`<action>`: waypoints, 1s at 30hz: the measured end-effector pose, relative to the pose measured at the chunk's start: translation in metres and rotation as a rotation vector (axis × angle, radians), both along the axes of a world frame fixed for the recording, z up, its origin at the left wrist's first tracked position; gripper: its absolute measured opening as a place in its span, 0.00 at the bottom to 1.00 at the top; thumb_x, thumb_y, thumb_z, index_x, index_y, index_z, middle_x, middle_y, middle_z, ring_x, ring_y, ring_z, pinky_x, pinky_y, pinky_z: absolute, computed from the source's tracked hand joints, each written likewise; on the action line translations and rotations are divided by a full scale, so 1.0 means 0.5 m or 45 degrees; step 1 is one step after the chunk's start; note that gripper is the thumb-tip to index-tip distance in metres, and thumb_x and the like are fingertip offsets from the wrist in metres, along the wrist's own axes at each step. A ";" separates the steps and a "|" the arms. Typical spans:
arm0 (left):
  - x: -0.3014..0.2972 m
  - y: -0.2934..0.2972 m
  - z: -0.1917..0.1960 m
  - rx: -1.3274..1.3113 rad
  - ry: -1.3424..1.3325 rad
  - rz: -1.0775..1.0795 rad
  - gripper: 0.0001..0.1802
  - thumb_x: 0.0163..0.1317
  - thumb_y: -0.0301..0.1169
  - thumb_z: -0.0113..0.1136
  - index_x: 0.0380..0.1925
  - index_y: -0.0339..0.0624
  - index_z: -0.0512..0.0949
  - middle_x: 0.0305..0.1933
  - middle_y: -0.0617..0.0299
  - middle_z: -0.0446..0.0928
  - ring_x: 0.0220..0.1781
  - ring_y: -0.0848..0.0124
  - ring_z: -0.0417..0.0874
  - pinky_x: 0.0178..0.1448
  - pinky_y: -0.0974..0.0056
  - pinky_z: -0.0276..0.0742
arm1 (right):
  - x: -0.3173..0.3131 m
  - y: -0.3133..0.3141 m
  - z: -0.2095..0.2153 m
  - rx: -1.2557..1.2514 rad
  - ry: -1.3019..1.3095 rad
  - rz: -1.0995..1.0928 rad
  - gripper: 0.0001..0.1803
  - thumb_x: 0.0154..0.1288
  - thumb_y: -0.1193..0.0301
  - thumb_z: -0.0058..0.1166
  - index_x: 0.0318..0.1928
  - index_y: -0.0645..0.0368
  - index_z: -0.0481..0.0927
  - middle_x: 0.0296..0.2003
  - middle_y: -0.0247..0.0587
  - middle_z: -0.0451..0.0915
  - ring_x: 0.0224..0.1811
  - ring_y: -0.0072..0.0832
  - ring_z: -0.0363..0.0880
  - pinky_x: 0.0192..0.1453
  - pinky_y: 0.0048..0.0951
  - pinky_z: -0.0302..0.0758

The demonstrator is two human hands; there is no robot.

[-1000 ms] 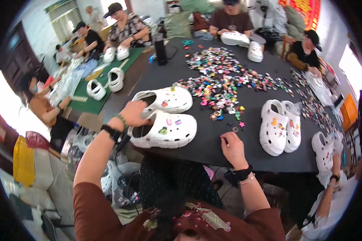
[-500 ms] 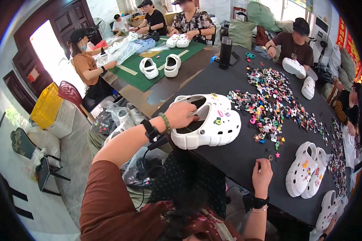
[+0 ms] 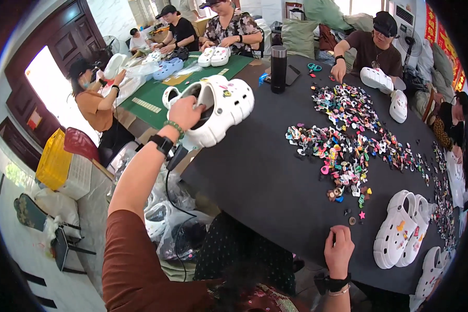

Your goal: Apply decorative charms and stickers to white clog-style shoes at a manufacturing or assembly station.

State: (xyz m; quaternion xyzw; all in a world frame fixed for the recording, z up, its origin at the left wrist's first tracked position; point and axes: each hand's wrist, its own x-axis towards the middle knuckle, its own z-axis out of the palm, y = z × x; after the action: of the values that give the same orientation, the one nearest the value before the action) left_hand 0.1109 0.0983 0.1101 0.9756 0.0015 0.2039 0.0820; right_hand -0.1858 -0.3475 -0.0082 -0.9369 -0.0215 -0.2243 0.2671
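My left hand (image 3: 186, 113) grips a pair of white clogs (image 3: 229, 104), raised above the table's left side. Its fingers reach into the foot opening of the nearer clog, which has holes along its side and colourful charms on its top. Only part of the second clog shows behind it. At the table's near edge rests my right hand (image 3: 339, 249), its fingers curled together with nothing visible in them. Close beyond it lie a pink star charm (image 3: 362, 214) and a round brown charm (image 3: 352, 221). Another white clog pair (image 3: 399, 229), decorated with charms, stands to its right.
A large heap of charms (image 3: 348, 148) spreads over the black table (image 3: 255, 182). A dark tumbler (image 3: 278, 70) stands at the far side. Co-workers sit around, some at a green mat (image 3: 234, 67) with more clogs. Bagged shoes (image 3: 158, 218) lie below on my left.
My left hand has lifted the white clogs off the table, up and to the left. The right hand stays at the edge. A co-worker at the left has raised their hands.
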 end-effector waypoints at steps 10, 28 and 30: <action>0.343 -0.050 -0.037 0.174 -0.038 0.247 0.18 0.57 0.43 0.62 0.34 0.37 0.83 0.39 0.46 0.83 0.44 0.52 0.84 0.49 0.52 0.80 | 0.004 0.018 0.017 -0.084 0.151 -0.090 0.09 0.54 0.83 0.54 0.36 0.61 0.73 0.36 0.47 0.76 0.33 0.47 0.79 0.32 0.39 0.74; 0.535 -0.074 -0.224 0.470 0.444 0.099 0.28 0.60 0.50 0.58 0.62 0.65 0.73 0.79 0.59 0.44 0.80 0.59 0.37 0.77 0.38 0.33 | 0.024 0.012 0.039 -0.188 0.173 -0.086 0.07 0.59 0.78 0.56 0.39 0.59 0.77 0.39 0.47 0.79 0.35 0.45 0.81 0.34 0.38 0.79; 0.513 -0.060 -0.211 0.375 0.452 0.096 0.28 0.61 0.50 0.57 0.62 0.65 0.73 0.78 0.55 0.47 0.80 0.59 0.40 0.77 0.37 0.34 | 0.019 0.013 0.043 -0.144 0.182 -0.063 0.07 0.59 0.78 0.56 0.39 0.59 0.77 0.39 0.47 0.79 0.35 0.46 0.81 0.35 0.38 0.79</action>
State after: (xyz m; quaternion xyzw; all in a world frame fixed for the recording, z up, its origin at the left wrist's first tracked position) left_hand 0.3674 0.0684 0.0047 0.9968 0.0224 0.0299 -0.0703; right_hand -0.1763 -0.3408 0.0131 -0.9644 0.0081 -0.1618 0.2089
